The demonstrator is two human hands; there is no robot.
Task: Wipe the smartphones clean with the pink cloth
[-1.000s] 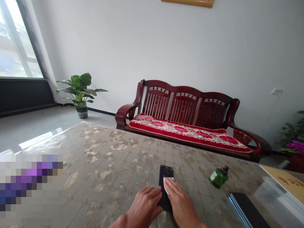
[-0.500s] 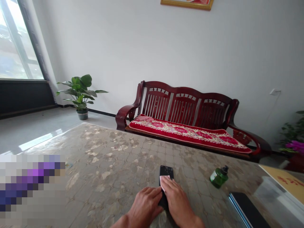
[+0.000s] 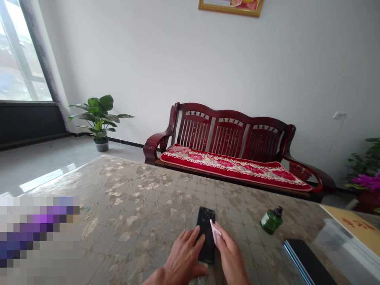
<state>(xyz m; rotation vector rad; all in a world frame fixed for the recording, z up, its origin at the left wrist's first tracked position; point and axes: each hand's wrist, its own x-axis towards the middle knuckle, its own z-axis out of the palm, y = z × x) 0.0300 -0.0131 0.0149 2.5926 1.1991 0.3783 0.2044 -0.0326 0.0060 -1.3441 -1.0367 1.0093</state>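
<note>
A black smartphone (image 3: pixel 206 231) lies flat on the patterned table cover, its upper end speckled with light spots. My left hand (image 3: pixel 184 253) steadies it from the left, fingers along its edge and thumb by its lower end. Folded between the fingers of my right hand (image 3: pixel 229 249) is a small pale pink cloth (image 3: pixel 216 234), held on edge at the phone's right side. Whether the cloth touches the screen is hard to tell. Right of my hands stands a green bottle (image 3: pixel 271 221) with a black top.
A stack of dark, flat, blue-edged items (image 3: pixel 308 261) lies at the right, beside a clear plastic box (image 3: pixel 338 241) and a yellow sheet or board (image 3: pixel 353 221). Beyond the table (image 3: pixel 133 221) stands a red wooden bench (image 3: pixel 231 138). A blurred-out patch covers the lower left.
My right hand has moved off the phone's face to its right edge, turning the cloth upright. More of the screen shows. My left hand stays at the left edge.
</note>
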